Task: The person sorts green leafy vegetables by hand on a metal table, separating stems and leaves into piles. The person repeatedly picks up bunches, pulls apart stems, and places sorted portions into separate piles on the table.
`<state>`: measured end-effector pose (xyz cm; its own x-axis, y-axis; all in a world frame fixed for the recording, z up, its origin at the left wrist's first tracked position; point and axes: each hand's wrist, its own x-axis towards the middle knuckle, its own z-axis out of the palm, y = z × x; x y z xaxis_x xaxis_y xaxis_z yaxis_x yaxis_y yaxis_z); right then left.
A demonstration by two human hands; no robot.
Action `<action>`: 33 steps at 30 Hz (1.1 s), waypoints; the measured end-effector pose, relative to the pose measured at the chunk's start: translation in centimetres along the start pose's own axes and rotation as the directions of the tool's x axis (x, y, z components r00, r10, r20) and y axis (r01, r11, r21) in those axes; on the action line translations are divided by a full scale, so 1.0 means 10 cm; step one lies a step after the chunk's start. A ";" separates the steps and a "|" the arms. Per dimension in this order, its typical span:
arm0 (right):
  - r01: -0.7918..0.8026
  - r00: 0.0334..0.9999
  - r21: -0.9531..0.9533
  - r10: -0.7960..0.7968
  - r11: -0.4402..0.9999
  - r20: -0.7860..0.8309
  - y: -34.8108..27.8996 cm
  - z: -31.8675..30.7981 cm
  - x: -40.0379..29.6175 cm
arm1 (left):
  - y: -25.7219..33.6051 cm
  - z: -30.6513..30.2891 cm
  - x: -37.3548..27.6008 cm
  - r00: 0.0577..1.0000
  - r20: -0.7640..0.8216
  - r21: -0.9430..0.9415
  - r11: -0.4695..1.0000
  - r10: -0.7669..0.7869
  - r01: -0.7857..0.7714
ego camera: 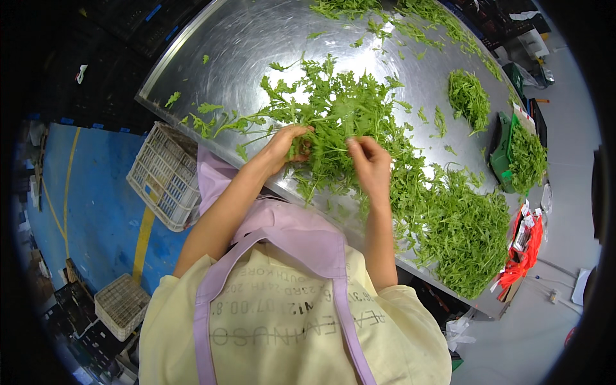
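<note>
A loose heap of leafy greens with lobed leaves [351, 101] lies on the stainless steel table [231, 57] before me. My left hand [288, 144] is curled around a bunch of stems at the heap's near left side, and several stems stick out leftward past the wrist. To its right, my right hand [370, 161] pinches a sprig between thumb and forefinger; the leaves there are slightly blurred. Beyond my right forearm a larger pile of the same greens [462, 231] spreads to the table's near right corner.
A small pile of greens [469, 101] lies farther right, beside a green scale [503, 151] loaded with greens. Red ties [522, 245] hang at the table's right end. A white plastic crate [166, 175] stands on the blue floor at left, another crate [122, 305] behind it.
</note>
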<state>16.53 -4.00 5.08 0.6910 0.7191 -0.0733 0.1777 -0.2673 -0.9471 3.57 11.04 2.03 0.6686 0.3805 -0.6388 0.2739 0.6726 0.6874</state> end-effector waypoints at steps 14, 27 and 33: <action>0.345 0.935 -0.701 -0.291 0.625 0.201 0.32 0.00 0.10 | -0.05 -0.12 0.05 0.998 -0.065 -0.039 0.999 -0.010 0.008; 0.041 0.986 -0.009 -0.042 0.999 -0.159 0.28 0.05 0.12 | -0.06 0.05 -0.03 0.989 0.066 -0.127 0.985 0.129 -0.120; 0.244 0.964 -0.346 -0.190 0.906 0.184 0.12 0.43 -0.05 | -0.11 0.22 -0.03 0.992 0.036 0.022 0.992 0.123 -0.124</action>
<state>13.38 -1.91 2.68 0.5040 0.8621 0.0521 0.5724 -0.2883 -0.7676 4.61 8.76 2.23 0.7220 0.4372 -0.5362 0.2037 0.6063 0.7687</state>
